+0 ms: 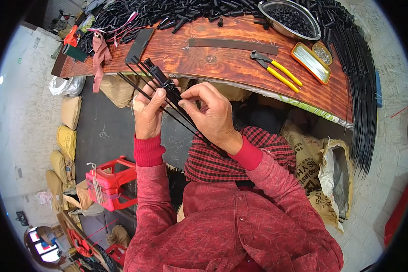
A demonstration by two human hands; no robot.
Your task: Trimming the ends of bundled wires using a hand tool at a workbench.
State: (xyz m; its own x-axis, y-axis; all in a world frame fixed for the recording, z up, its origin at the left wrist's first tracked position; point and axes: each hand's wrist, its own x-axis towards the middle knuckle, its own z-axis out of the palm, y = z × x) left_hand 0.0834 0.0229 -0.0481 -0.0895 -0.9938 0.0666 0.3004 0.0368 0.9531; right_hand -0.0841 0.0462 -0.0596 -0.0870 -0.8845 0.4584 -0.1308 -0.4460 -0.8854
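Presently, a bundle of thin black rods (172, 95) w/ black tubes (156, 72) at its upper end is held up at a slant, just off the near edge of the surface (231, 63). It's gripped by the L hand (148, 113), fingers partly closed, thumb laid across. The R hand (213, 117) is curled at the bundle's other side, thumb & index brought close together; whether anything's pinched btwn them can't be told. Fine wire (169, 85) is seen around the bundle. On the surface, yellow-handled pliers (280, 75) are placed near an orange-rimmed tray (307, 69), w/ a metal bowl (313, 35) of small black pcs. behind & a flat brown strip (233, 46) to the left.
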